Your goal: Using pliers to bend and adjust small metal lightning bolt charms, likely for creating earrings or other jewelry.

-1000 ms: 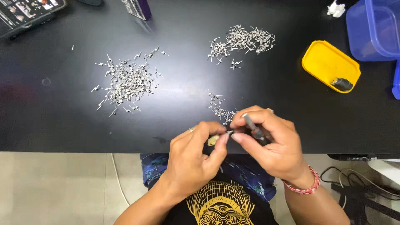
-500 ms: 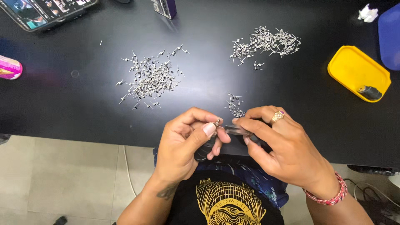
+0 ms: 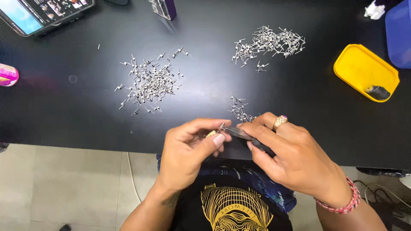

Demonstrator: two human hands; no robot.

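At the near edge of the black table (image 3: 85, 115), my right hand (image 3: 295, 156) grips dark pliers (image 3: 248, 137) whose tip points left. Pinched at that tip is a tiny bent metal wire piece (image 3: 221, 127), and my left hand (image 3: 190, 147) holds it from the other side between thumb and fingers. Just beyond my hands lies a small cluster of the same wire pieces (image 3: 239, 109). A big pile of wire pieces (image 3: 150, 81) sits left of centre. Another pile of wire pieces (image 3: 267, 42) lies at the far right.
A yellow tray (image 3: 359, 70) holding a small dark spool (image 3: 377, 91) sits at the right, a blue bin (image 3: 400, 32) beyond it. A phone (image 3: 43, 13) lies far left, a pink object (image 3: 7, 75) at the left edge, a purple box (image 3: 165, 6) far centre.
The view has swung right and slightly down, so the table contents sit further left in frame. My hands stay together at the table edge, still working the wire piece with the pliers.
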